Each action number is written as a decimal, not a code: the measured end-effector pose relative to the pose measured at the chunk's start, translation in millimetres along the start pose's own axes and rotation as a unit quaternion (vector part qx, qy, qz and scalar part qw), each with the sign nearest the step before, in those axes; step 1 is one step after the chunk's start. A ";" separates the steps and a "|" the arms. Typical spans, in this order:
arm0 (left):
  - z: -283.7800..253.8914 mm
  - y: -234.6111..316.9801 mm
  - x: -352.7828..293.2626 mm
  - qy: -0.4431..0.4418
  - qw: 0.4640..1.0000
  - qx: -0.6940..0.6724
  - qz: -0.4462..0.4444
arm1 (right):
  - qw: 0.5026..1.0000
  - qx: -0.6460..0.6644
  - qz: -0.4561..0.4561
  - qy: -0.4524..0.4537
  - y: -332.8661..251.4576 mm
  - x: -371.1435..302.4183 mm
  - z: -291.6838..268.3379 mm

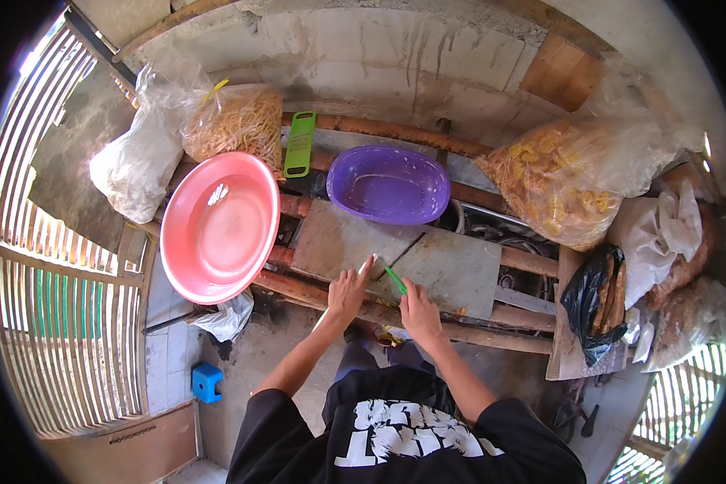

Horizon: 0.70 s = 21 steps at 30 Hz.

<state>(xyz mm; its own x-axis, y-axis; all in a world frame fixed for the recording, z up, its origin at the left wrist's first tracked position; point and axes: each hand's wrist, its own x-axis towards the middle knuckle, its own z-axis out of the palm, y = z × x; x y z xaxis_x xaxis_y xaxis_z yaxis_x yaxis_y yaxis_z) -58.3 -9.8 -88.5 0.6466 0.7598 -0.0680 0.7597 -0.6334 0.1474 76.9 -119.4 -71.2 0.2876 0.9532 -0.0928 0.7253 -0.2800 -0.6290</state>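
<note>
The slim green tool [395, 280] sits in the right hand [419, 310], over the near part of a grey slab [460, 266]; a dark slanting line crosses that slab, which is smeared and stained, and it lies on a frame of reddish-brown poles [527, 260]. Just beyond it stands a purple oval basin [389, 194], pale specks on its walls; a big pink basin [222, 230] tilts off to the left; behind them are a flat green plastic piece [300, 145] and a clear bag of yellowish sticks [234, 125]; on the right a bulging bag of orange-yellow pieces [557, 181] leans near a black plastic bag [589, 298]. A streaked block wall [363, 60] closes the back; slatted screens [64, 323] let daylight in at the left; a blue stool [206, 381] stands on the floor below.

Both forearms reach forward from black sleeves, converging over the slab's near edge; the right fingers are closed round the tool, its tip angled toward the left hand [347, 294]; that hand has its index finger stretched ahead, and I cannot tell whether it pinches anything.
</note>
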 end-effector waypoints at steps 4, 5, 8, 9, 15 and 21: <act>3.9 -9.3 2.6 0.027 0.993 -0.065 0.092 | 0.999 0.021 0.018 0.020 -2.5 2.0 -3.8; 3.1 -10.3 3.1 0.027 0.992 -0.061 0.107 | 0.999 0.032 0.031 0.029 -4.5 2.9 -7.9; -16.7 -7.4 4.5 0.017 0.992 -0.032 0.122 | 0.994 0.062 0.063 0.062 -4.6 0.2 -5.2; -20.8 -6.7 8.1 0.017 0.991 -0.054 0.121 | 0.993 0.066 0.065 0.074 -3.5 0.6 -6.1; -27.1 4.5 28.7 -0.002 0.973 -0.123 0.197 | 0.984 0.078 0.105 0.122 -5.6 -11.1 -14.7; -0.2 13.2 34.4 0.026 0.972 -0.115 0.202 | 0.979 0.047 0.168 0.107 -6.7 -22.2 -14.3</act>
<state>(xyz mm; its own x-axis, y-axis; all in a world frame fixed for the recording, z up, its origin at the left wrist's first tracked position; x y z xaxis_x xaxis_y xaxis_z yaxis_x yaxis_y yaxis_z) -26.0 8.0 -88.7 0.8798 0.4666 0.0902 0.4059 -0.8365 0.3680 74.6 -140.4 -53.8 0.6312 0.7612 -0.1488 0.5099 -0.5518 -0.6599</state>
